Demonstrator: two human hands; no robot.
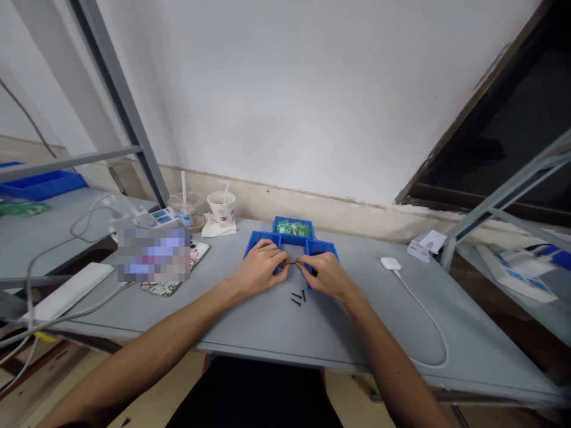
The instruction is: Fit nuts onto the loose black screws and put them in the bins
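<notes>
Between the fingertips of both hands runs a thin dark screw-like piece (291,263). My left hand (262,266) pinches its left end, in front of the left blue bin (255,239). At its right end are the closed fingertips of my right hand (325,273), which partly covers the right blue bin (329,246). Several dark screws (297,302) lie on the grey table (267,324) just below the hands. Behind the hands stands a third blue bin (293,239) with green pieces (292,227) in it. What the two front bins hold is mostly hidden.
Two drink cups, one clear (190,211) and one white paper (222,208), stand at the back left. A patterned flat object (165,287) lies left, partly blurred. A white charger (390,263) with its cable lies right, near white papers (427,245). Metal frames flank the table.
</notes>
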